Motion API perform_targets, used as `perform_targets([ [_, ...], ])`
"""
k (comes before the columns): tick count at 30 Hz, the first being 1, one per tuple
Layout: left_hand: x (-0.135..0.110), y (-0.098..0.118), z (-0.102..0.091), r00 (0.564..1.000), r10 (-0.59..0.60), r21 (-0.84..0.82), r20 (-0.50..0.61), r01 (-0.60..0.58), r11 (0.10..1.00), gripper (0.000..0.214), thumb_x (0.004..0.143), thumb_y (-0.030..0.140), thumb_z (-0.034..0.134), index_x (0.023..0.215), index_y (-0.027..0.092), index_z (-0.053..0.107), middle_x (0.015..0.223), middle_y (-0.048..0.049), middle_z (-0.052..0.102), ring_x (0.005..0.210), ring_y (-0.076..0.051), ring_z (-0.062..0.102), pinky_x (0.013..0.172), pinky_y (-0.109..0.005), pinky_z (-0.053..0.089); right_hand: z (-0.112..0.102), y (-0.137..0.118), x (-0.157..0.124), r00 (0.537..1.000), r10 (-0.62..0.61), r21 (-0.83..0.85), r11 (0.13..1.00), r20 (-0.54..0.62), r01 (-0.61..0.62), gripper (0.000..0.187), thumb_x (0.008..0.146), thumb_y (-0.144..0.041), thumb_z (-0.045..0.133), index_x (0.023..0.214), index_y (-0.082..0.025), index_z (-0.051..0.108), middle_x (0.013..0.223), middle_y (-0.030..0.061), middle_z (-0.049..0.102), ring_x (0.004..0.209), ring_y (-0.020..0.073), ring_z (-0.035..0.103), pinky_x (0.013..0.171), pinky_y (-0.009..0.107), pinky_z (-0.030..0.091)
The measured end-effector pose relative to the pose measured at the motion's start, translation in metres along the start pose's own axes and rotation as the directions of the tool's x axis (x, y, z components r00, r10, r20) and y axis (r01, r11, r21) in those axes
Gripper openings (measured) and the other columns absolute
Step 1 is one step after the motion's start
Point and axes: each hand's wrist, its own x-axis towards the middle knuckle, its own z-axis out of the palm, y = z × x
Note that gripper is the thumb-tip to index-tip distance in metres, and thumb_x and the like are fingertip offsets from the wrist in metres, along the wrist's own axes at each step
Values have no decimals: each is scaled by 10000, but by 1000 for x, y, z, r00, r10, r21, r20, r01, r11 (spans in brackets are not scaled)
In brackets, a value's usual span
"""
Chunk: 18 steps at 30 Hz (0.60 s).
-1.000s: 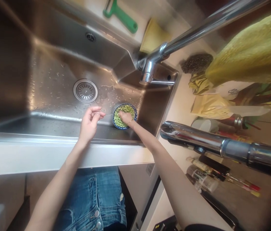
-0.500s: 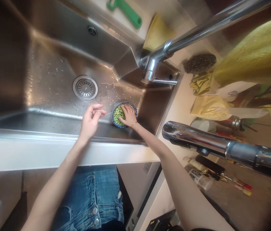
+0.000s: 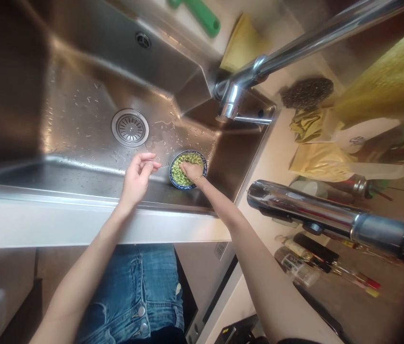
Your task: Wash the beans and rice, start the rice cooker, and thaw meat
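Note:
A small bowl (image 3: 173, 183) with a blue-patterned rim stands on the sink floor at its near right side. It holds many small green pieces (image 3: 177, 176) that look like chopped green beans, apparently in water. My right hand (image 3: 192, 171), with a thin bracelet at the wrist, reaches into the bowl from the right, its fingers curled down and closed among the pieces; the fingertips are hidden. To the left of the bowl, my left hand (image 3: 139, 176) hovers over the sink, fingers loosely bent and thumb near the forefinger, with nothing seen in it.
The steel sink (image 3: 90, 119) is wet around its drain (image 3: 130, 128). A chrome faucet (image 3: 232, 98) rises at the back right, and its spout head (image 3: 295, 203) hangs over the right counter. Beyond lie a scouring pad (image 3: 309, 92), yellow bags (image 3: 322, 160), bottles (image 3: 312, 251) and a green handle (image 3: 203, 18).
My right hand's fingers, spread over the green pieces before, have curled down into them. The whole view has shifted slightly; my left hand keeps its pose.

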Motion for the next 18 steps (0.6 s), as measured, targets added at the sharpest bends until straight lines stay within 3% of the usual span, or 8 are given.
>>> perform_targets([
  [5,-1,2,0,1000,-7,-12,5,7,1000,163,848,238,570,992,176,614,841,-55,703,809,-168,669,844,-337,529,-8,4,-13,999,-19,10,1000,-34,19,421,1002,-439,419,1170,-132,653,1221,166,621,1161,285,546,1007,444,420],
  [10,-1,0,0,1000,-21,-27,0,21,999,163,846,233,586,994,173,622,839,-56,694,810,-171,671,850,-340,531,-11,-2,-20,982,36,41,999,-185,-29,613,948,-502,418,1413,-108,484,1469,217,404,1390,371,289,1118,528,235],
  [13,-1,-2,0,1000,-17,-27,-1,17,999,160,846,230,579,990,179,624,832,-49,698,811,-169,674,851,-341,532,-6,-15,-12,974,105,68,993,-199,-93,662,955,-516,381,1450,-78,416,1477,235,376,1379,364,293,1129,516,224],
  [18,-2,-2,0,1000,-6,-15,-1,6,1000,162,843,236,574,989,182,620,827,-45,704,811,-170,676,842,-343,532,12,-29,2,991,26,26,999,-131,-23,583,969,-469,401,1400,-81,464,1460,242,422,1342,362,350,1124,539,234],
])
